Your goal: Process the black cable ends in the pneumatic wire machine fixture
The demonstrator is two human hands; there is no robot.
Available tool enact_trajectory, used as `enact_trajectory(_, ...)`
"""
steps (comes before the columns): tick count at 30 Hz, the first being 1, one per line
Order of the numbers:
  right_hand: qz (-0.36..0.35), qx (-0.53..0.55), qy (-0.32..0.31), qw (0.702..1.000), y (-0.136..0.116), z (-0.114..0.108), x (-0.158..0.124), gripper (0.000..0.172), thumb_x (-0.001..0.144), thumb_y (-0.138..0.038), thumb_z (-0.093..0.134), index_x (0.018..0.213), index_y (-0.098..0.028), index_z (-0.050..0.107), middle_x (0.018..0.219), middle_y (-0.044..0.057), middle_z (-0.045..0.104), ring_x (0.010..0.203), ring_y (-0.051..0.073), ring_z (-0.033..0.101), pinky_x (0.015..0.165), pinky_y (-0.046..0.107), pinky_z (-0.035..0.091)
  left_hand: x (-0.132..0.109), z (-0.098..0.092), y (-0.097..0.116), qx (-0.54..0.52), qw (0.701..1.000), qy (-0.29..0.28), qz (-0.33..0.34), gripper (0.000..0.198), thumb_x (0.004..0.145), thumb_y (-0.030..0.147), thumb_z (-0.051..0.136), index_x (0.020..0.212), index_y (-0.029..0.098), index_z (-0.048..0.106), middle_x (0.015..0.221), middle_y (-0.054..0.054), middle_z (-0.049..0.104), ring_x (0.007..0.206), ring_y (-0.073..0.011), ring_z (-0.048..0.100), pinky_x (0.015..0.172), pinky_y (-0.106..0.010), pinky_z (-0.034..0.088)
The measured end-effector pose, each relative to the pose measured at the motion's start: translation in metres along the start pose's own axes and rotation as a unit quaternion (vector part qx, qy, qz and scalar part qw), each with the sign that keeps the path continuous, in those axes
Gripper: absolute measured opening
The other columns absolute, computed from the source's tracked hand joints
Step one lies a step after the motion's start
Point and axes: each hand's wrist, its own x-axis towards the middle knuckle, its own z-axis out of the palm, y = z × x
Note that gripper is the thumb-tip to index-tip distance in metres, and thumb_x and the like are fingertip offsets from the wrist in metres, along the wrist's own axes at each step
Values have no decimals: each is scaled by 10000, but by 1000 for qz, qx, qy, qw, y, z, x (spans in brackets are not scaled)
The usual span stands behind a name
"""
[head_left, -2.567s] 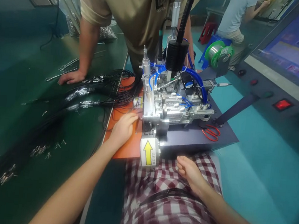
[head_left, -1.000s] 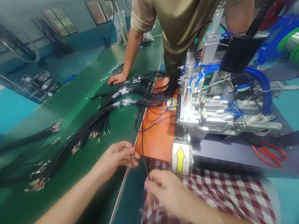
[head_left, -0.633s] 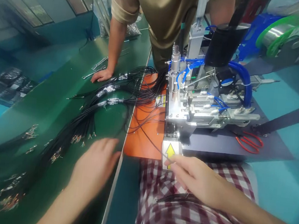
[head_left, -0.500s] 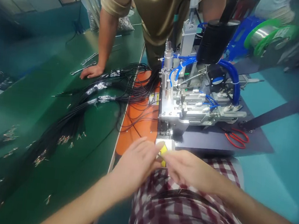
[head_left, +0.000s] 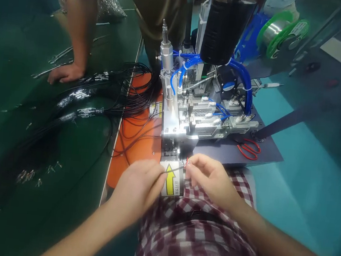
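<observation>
My left hand (head_left: pixel 136 189) and my right hand (head_left: pixel 210 178) meet just in front of a white label with a yellow arrow (head_left: pixel 171 180). Both pinch a thin black wire (head_left: pixel 175 169) stretched between them; its red-tipped end sticks up by my right fingers. Right behind stands a metal machine (head_left: pixel 189 117) with blue hoses on a dark base plate. An orange mat (head_left: pixel 133 140) lies to its left with loose black wires across it.
Bundles of black wires with metal terminals (head_left: pixel 79 103) spread over the green belt (head_left: pixel 35 151). Another person's hand (head_left: pixel 62 73) rests flat on the belt at the back. Red scissors (head_left: pixel 248 147) lie right of the machine. A green wire spool (head_left: pixel 278 31) stands behind.
My left hand left the belt and joined my right hand at the arrow label. Both hands moved up toward the machine's front, holding the wire. The view swung right.
</observation>
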Motion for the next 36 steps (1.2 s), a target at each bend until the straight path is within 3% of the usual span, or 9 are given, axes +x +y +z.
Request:
enact_trajectory(2, -9, -1, -3, 1000, -2, 0, 1, 230, 864, -338, 576, 706, -177, 535, 606, -44, 543, 480, 68, 465, 490, 209, 409, 8, 0, 9, -101, 995, -11, -25, 235, 908, 334, 475, 1038, 213, 629, 882, -52, 643, 798, -203, 566, 691, -296, 408)
enact_trajectory(4, -9, -9, -3, 1000, -1, -3, 3, 228, 864, -341, 579, 712, -173, 553, 602, -38, 544, 481, 69, 467, 486, 209, 409, 18, 2, 15, -232, 970, -35, -62, 282, 907, 345, 486, 1144, 232, 590, 859, -29, 641, 749, -179, 568, 647, -264, 421)
enact_trajectory(7, -2, -30, 11, 999, 4, -11, 6, 231, 876, -358, 561, 753, -165, 594, 625, -23, 575, 486, 73, 481, 501, 216, 425, 32, 7, 18, -353, 928, -58, -104, 253, 902, 344, 493, 1083, 227, 625, 691, 13, 600, 576, -130, 521, 539, -225, 399)
enact_trajectory(12, 9, -20, 38, 999, 12, -18, 10, 222, 862, -379, 570, 810, -167, 608, 640, -20, 591, 474, 78, 483, 486, 222, 424, 41, 12, 14, -433, 885, -57, -161, 238, 819, 310, 593, 1016, 191, 656, 620, 11, 618, 489, -121, 534, 475, -217, 419)
enact_trajectory(16, -1, 8, 35, 999, 11, -12, 13, 187, 846, -346, 596, 796, -166, 600, 644, -21, 587, 492, 80, 487, 482, 216, 407, 41, 14, 13, -463, 866, -54, -181, 285, 803, 287, 616, 1071, 190, 627, 634, 8, 640, 490, -123, 578, 457, -207, 433)
enact_trajectory(23, 19, 18, 35, 999, 12, -4, 19, 169, 831, -289, 604, 724, -166, 562, 610, -36, 535, 486, 70, 462, 480, 208, 370, 38, 19, 10, -461, 866, -14, -196, 231, 792, 299, 653, 995, 192, 620, 840, -14, 642, 514, -110, 626, 401, -179, 421)
enact_trajectory(29, 19, 32, 34, 999, 17, -1, 20, 168, 841, -303, 596, 743, -173, 553, 619, -40, 532, 474, 70, 446, 466, 207, 363, 38, 15, 7, -483, 846, -25, -222, 264, 778, 321, 657, 989, 166, 629, 652, 7, 609, 504, -101, 569, 416, -174, 409)
enact_trajectory(33, -35, -21, 49, 998, 18, 0, 19, 152, 863, -293, 588, 765, -179, 567, 622, -37, 517, 532, 85, 454, 515, 216, 377, 40, 7, 3, -461, 858, -90, -210, 181, 785, 328, 627, 817, 157, 678, 530, 10, 582, 442, -86, 482, 389, -174, 350)
enact_trajectory(36, -33, -1, 42, 999, 17, 0, 18, 161, 880, -313, 569, 792, -178, 574, 666, -24, 555, 530, 82, 460, 514, 218, 387, 39, 5, 2, -470, 849, -83, -227, 146, 761, 308, 654, 739, 163, 652, 533, -2, 621, 456, -102, 528, 423, -187, 403)
